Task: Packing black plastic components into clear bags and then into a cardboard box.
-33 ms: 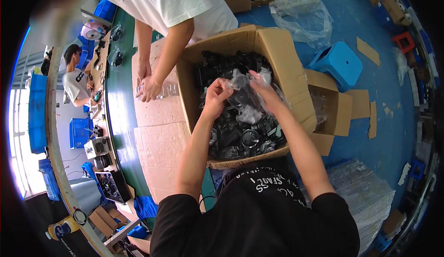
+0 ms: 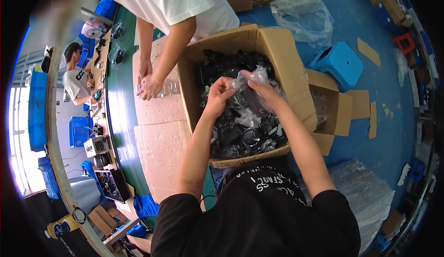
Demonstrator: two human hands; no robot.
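Observation:
Both of my hands are over a large cardboard box [image 2: 287, 67], pinching the top of a clear plastic bag [image 2: 249, 100]. My left hand [image 2: 219, 96] has its thumb and fingertips pressed together at the bag's left edge. Close beside it, my right hand [image 2: 266, 91] grips the crumpled upper part of the bag. What the bag contains, if anything, is hard to make out against the dark things behind it. Beneath it, the box is filled with black plastic parts [image 2: 252, 137], several wrapped in clear film.
Left of the box, a co-worker's hands [image 2: 151, 87] meet over clear plastic on a cardboard-covered bench [image 2: 159, 139]. Another person [image 2: 76, 79] works farther left. A blue stool [image 2: 340, 65], an opened carton [image 2: 342, 113] and a plastic bag [image 2: 303, 19] are on the right-hand floor.
My right hand has shifted slightly left, closer to my left hand, which has moved slightly right. The bag's top is more bunched between them. The co-worker's hands have hardly moved.

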